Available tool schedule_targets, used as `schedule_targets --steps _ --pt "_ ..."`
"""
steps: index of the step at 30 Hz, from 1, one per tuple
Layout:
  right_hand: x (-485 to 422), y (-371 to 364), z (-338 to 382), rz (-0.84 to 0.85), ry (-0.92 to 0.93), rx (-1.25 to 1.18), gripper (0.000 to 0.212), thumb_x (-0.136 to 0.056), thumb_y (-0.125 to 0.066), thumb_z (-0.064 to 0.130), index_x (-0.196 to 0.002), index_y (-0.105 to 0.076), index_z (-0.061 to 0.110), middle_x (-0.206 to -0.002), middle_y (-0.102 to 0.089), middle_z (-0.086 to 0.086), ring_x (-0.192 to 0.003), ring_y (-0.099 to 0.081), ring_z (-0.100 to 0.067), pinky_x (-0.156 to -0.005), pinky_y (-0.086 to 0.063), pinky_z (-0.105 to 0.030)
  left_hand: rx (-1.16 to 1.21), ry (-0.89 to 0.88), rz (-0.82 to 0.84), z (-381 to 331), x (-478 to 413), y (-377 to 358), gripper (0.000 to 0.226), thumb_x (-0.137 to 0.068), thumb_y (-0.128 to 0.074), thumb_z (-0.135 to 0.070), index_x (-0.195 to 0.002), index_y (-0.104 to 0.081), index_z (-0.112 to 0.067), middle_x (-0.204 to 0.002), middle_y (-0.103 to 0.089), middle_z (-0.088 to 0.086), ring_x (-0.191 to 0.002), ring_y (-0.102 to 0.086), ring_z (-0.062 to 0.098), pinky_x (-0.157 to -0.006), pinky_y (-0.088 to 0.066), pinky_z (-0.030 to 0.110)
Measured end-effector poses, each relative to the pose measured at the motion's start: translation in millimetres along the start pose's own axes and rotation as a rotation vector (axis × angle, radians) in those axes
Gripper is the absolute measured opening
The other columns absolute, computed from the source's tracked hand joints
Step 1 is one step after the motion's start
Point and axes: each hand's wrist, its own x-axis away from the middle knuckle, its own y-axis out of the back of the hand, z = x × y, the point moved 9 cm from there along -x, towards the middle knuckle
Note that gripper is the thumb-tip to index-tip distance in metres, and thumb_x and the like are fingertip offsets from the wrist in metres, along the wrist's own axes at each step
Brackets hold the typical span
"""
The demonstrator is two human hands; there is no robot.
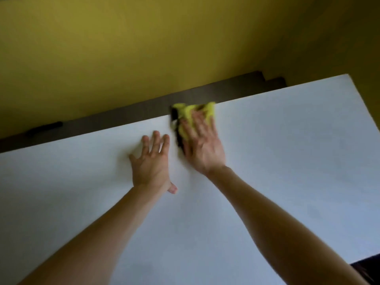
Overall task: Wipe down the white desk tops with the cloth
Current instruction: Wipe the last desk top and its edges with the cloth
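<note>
**Wiping along the far edge of the white desk**

Nearest the camera, two bare forearms reach out over the plain white, flat-topped desk (267, 182). A dark, indistinct shape (368, 268) sits off the desk's near right corner. Further out, the left grip (152, 163) lies wide and palm down, fingers spread on the bare top and holding nothing; it looks like a brace. Just to its right, the right grip (203, 147) is flat with fingers stretched forward. It presses the crumpled yellow cloth (187, 114) onto the desk at the middle of its far edge. Blur hides whether any fingertip curls round the fabric.

To do this pass well, I judge the palm needs even pressure. Overlapping strokes parallel to the far edge should reach both far corners before working back toward the near edge. The bunched cloth would cover more if spread flatter. Part of it seems to overhang the edge, so it could slip off behind.

Beyond the desk runs a dark brown ledge (123, 116) bearing a small black object (44, 128), then a mustard-yellow wall (144, 48). No brand, label or writing can be read anywhere.
</note>
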Motion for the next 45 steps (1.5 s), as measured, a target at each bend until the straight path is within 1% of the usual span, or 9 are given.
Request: schedule_targets --steps 4,10,15,18,25,30,34,40,45 --pt "-7.8 23.3 -39.9 -0.010 0.335 -0.052 0.056 -0.111 -0.052 0.038 -0.162 -0.050 0.015 -0.168 -0.046 -0.015 -0.158 -0.040 -0.036 -0.135 -0.019 -0.053 -0.012 -0.023 -0.003 1.9 0.8 -1.1 0.167 -0.053 -0.093 -0.079 -0.169 0.016 -0.028 -0.180 0.020 0.000 -0.168 0.007 0.032 -0.122 -0.039 0.061" --pt "2.6 44.5 -163.6 -0.303 -0.761 0.056 0.067 -0.100 -0.045 0.041 -0.164 -0.047 0.018 -0.172 -0.037 -0.020 -0.162 -0.030 -0.038 -0.133 -0.016 -0.062 -0.021 -0.032 0.021 -2.9 -3.0 -5.5 0.169 -0.058 -0.092 -0.078 -0.168 0.023 -0.023 -0.179 0.024 0.008 -0.167 0.010 0.040 -0.124 -0.034 0.067" --pt "-30.4 -2.7 19.3 -0.011 0.055 -0.044 0.058 -0.111 -0.044 0.046 -0.163 -0.049 0.020 -0.170 -0.043 -0.016 -0.162 -0.033 -0.034 -0.134 -0.015 -0.057 -0.006 -0.016 0.003 -1.2 -2.3 -2.7 0.167 -0.054 -0.095 -0.075 -0.170 0.015 -0.025 -0.180 0.019 0.004 -0.168 0.008 0.037 -0.123 -0.036 0.066" --pt "-28.3 12.5 -17.2 -0.005 0.282 -0.070 0.055 -0.112 -0.051 0.040 -0.162 -0.051 0.016 -0.168 -0.046 -0.014 -0.159 -0.038 -0.034 -0.135 -0.019 -0.055 -0.015 -0.026 0.002 -0.9 -1.3 -2.4 0.168 -0.055 -0.092 -0.079 -0.169 0.018 -0.025 -0.180 0.020 0.004 -0.168 0.008 0.037 -0.123 -0.037 0.064" --pt "21.0 49.0 -205.3 -0.296 -0.707 0.073 0.064 -0.100 -0.055 0.034 -0.161 -0.051 0.016 -0.169 -0.043 -0.019 -0.160 -0.034 -0.037 -0.130 -0.021 -0.062 -0.043 -0.018 0.017 -3.7 -2.6 -2.1 0.168 -0.058 -0.092 -0.079 -0.168 0.022 -0.022 -0.179 0.021 0.009 -0.167 0.007 0.042 -0.124 -0.035 0.067" --pt "-33.3 -2.0 -5.9 -0.070 -0.032 -0.016 0.061 -0.108 -0.052 0.043 -0.164 -0.047 0.021 -0.170 -0.042 -0.017 -0.161 -0.033 -0.036 -0.134 -0.014 -0.057 -0.044 0.024 0.039 -3.7 -0.5 2.1 0.170 -0.052 -0.097 -0.074 -0.168 0.018 -0.025 -0.179 0.018 0.006 -0.168 0.006 0.037 -0.122 -0.039 0.064" --pt "-30.1 1.3 -12.4 0.066 0.236 0.035 0.064 -0.106 -0.046 0.047 -0.166 -0.043 0.026 -0.175 -0.035 -0.011 -0.165 -0.026 -0.029 -0.135 -0.009 -0.055 -0.101 0.069 0.081 -6.2 -0.2 4.9 0.170 -0.055 -0.096 -0.074 -0.168 0.021 -0.023 -0.179 0.019 0.007 -0.168 0.005 0.037 -0.124 -0.039 0.059" --pt "37.4 101.7 -321.1 -0.095 -0.431 0.141 0.063 -0.100 -0.049 0.049 -0.159 -0.052 0.025 -0.166 -0.047 -0.015 -0.161 -0.032 -0.034 -0.134 -0.001 -0.063 -0.240 0.185 0.151 -28.7 -0.3 9.5 0.168 -0.059 -0.098 -0.062 -0.167 0.019 -0.009 -0.178 0.015 0.019 -0.167 -0.007 0.039 -0.126 -0.036 0.058" --pt "15.1 89.4 -287.8 -0.071 -0.319 0.023 0.043 -0.089 -0.059 0.036 -0.120 -0.064 0.007 -0.126 -0.056 -0.029 -0.127 -0.049 -0.054 -0.117 -0.037 -0.068 -0.206 0.228 0.190 -70.6 -0.7 21.5 0.172 -0.053 -0.095 -0.075 -0.168 0.018 -0.016 -0.178 0.015 0.019 -0.167 -0.003 0.042 -0.127 -0.032 0.060"
